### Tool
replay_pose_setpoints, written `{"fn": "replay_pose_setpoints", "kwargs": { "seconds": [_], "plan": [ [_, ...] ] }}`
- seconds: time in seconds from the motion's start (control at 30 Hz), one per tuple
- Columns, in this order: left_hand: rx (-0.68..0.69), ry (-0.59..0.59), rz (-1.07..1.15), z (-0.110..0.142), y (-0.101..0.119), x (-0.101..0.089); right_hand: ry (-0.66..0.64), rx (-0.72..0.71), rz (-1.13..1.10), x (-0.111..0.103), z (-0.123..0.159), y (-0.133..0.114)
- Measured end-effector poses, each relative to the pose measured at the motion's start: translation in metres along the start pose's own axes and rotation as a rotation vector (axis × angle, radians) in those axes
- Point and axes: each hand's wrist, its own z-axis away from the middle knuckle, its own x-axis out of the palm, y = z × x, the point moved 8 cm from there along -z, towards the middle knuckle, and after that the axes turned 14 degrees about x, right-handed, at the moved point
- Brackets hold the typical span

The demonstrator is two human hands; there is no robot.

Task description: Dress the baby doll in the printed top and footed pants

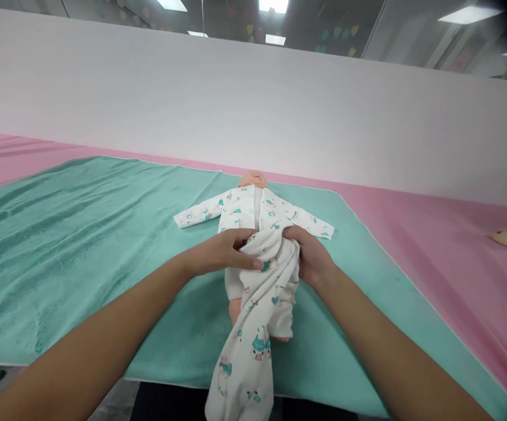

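Gripping bunched fabric from both sides, the person's two hands meet over a doll's lower body. The left hand (223, 254) has its thumb laid on top and its fingers curled beneath; the right hand (313, 255) has its fingers closed on the upper edge at the other side. Between them the printed garment (257, 345) lies gathered across the doll (254, 179), one long tube trailing past the near edge of the blanket.

From here, I judge, the folds could twist further, since the two grips pull on different layers; the trailing tube (heavy enough to drag, perhaps) could tug the gathered part loose if either grip slackens.

The garment looks soft and thin, white with teal and reddish cartoon figures, crumpled at the top and flatter lower down. Whether the doll's covered leg is inside it, I cannot tell. Around it, the doll lies on its back in a matching jacket (237, 221), sleeves spread, one bare leg (234, 310) partly showing. Beneath is a green blanket (104, 234), over a pink cloth (433, 251), with a white wall (253, 105) behind.
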Motion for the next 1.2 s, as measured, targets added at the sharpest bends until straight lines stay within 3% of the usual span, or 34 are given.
{"fn": "replay_pose_setpoints", "kwargs": {
  "seconds": [0.13,0.2,0.27,0.37,0.43,0.53,0.63,0.73,0.87,0.9,1.07,1.13,1.2],
  "plan": [
    [0.105,0.287,0.211,-0.001,-0.004,-0.017,-0.139,0.061,0.248,0.019,0.012,0.004],
    [0.132,0.365,0.273,0.0,-0.006,-0.022,-0.192,0.109,0.443,0.028,0.016,0.011],
    [0.096,0.298,0.216,-0.001,-0.006,-0.018,-0.164,0.111,0.495,0.028,0.015,0.014],
    [-0.006,0.004,0.002,0.0,-0.004,0.001,-0.056,0.067,0.307,0.017,0.009,0.011],
    [-0.038,-0.096,-0.037,0.001,-0.004,0.01,-0.046,0.047,0.195,0.014,0.007,0.01],
    [0.027,0.082,0.145,-0.001,-0.004,0.005,-0.154,0.062,0.214,0.024,0.01,0.009],
    [0.075,0.224,0.314,-0.001,-0.008,-0.001,-0.308,0.174,0.369,0.037,0.018,0.017],
    [0.013,0.179,0.239,0.001,-0.009,-0.001,-0.317,0.194,0.344,0.035,0.019,0.018],
    [-0.105,-0.056,0.028,0.006,-0.009,0.009,-0.178,0.078,0.186,0.022,0.013,0.009],
    [-0.095,-0.049,0.067,0.005,-0.009,0.01,-0.18,0.07,0.195,0.023,0.013,0.008],
    [0.057,0.201,0.408,-0.001,-0.011,0.001,-0.376,0.154,0.451,0.044,0.023,0.015],
    [0.01,0.199,0.401,0.001,-0.015,-0.001,-0.343,0.143,0.435,0.043,0.023,0.013],
    [-0.049,0.109,0.309,0.003,-0.015,0.0,-0.241,0.076,0.294,0.033,0.019,0.007]
  ]
}}
